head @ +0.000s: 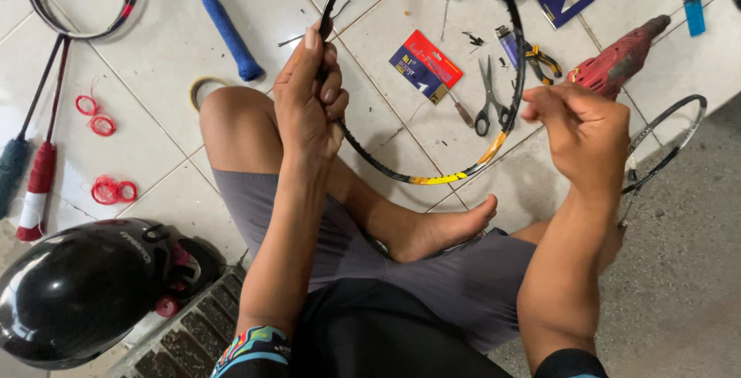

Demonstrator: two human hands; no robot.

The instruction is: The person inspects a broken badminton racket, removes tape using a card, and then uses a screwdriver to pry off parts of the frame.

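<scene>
The unstrung racket frame, black with a yellow patch along its lower rim, is hanging in front of the seated person's folded legs, above the tiled floor; the left hand is gripping the frame's left rim, fingers wrapped round it and thumb pointing up, while the right hand is closing into a pinch just off the right rim, apparently drawing something thin, though I cannot make out a string in it; to my eye the work is going to go best if the left hand is bracing the hoop steady against the knee while the right is pulling in line with the rim rather than across it, since a sideways tug could twist so light a frame; beyond the hoop, scissors are lying on the tiles beside yellow-handled pliers, with a red and blue packet to their left and a red power drill to the right; a second bare frame is resting behind the right hand; further left, red string coils and a blue grip handle are lying about, and a black helmet is sitting near the left elbow.
</scene>
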